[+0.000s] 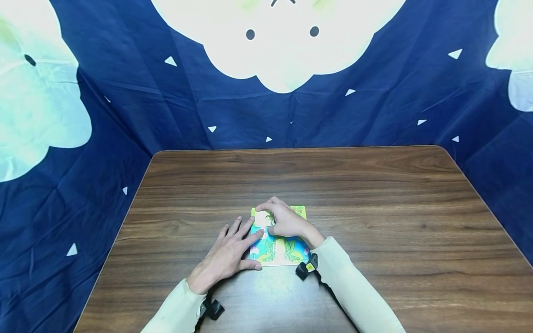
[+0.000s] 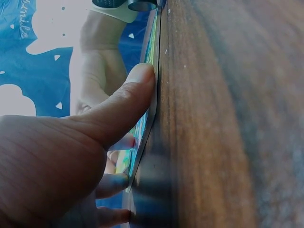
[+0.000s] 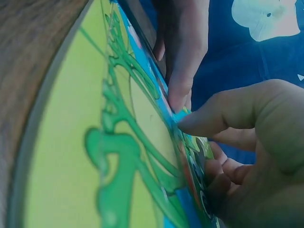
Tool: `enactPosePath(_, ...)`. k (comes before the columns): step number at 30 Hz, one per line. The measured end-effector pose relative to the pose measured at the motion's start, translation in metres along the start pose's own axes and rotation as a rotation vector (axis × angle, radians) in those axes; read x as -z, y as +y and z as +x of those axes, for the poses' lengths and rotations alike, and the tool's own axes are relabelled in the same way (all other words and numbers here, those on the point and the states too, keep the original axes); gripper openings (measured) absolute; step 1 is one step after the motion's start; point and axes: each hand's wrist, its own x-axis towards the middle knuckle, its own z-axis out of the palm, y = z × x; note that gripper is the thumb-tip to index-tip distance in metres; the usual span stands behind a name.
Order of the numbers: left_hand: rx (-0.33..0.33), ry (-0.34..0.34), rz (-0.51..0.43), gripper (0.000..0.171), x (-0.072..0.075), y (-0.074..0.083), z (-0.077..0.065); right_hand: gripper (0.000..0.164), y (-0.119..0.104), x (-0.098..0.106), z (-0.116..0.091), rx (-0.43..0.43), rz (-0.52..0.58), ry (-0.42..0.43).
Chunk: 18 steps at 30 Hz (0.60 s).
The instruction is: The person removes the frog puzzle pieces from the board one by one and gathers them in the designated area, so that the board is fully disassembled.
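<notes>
A small, brightly coloured frog jigsaw puzzle (image 1: 281, 252) lies flat on the table, green, blue and yellow. My left hand (image 1: 226, 254) rests along its left side with fingers spread and straight; the thumb (image 2: 135, 88) touches the near edge. Over the puzzle's upper part, my right hand (image 1: 287, 222) bends its thumb and fingers round a puzzle piece (image 1: 263, 218), partly covering it. The right wrist view has the right thumb (image 3: 199, 118) against the picture surface and the other fingers curled at the far side. How far the piece sits in or above the board cannot be told.
The brown wood-grain table (image 1: 374, 208) extends around the puzzle on all sides. A dark blue cloth (image 1: 325, 115) with white cloud shapes hangs behind and beside it. Black wrist cameras (image 1: 215, 310) are strapped at both sleeves.
</notes>
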Motion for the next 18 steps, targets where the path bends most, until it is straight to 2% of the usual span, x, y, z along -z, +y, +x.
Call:
enactPosePath(9,-0.006,0.0,-0.005,0.08,0.0003,-0.0001,-0.0004,0.056,0.0013,0.0006,0.0001,0.021,0.006,0.011)
enactPosePath(18,0.001,-0.017,-0.015,0.08,0.0004,0.0001,0.0006,0.056,0.0008,0.0019,-0.0011,0.049,-0.051,0.019)
